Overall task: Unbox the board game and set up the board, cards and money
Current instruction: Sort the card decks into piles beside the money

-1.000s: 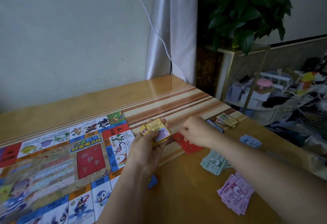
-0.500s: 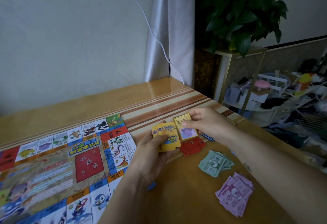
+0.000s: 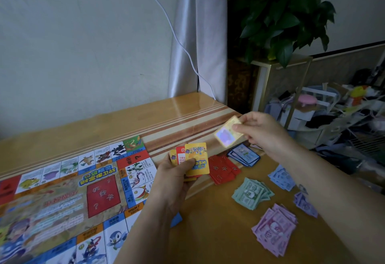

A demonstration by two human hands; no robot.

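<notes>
Seen from our head camera, the board [image 3: 62, 190] lies open on the left of the wooden counter [image 3: 208, 234], so we judge the step in hand to be sorting the cards by kind. Our left grip [image 3: 175, 178] is curled round a small fanned deck [image 3: 196, 158], with the thumb across the top yellow card and a red-and-white card showing among the yellow ones. It hangs just above the board's right edge. Our right grip [image 3: 260, 132] pinches one yellow card [image 3: 227, 133], which has a shiny purple picture, between thumb and fingers. The card is in the air over the far right of the counter, above the blue cards [image 3: 244, 155]. The red cards [image 3: 224, 169] lie in a loose pile just beside the blue ones. Nearer us, the money sits in separate heaps: green notes [image 3: 251, 193], pink notes [image 3: 275, 228], pale blue notes [image 3: 281, 177] and purple notes [image 3: 305, 203]. To do this well, we should lay the yellow card flat in a spot of its own, apart from the red and blue piles and in from the counter's edge. We cannot tell whether a pile for it exists, as the hand may hide one. The left thumb should press the fan firmly so the next card slides off alone.
</notes>
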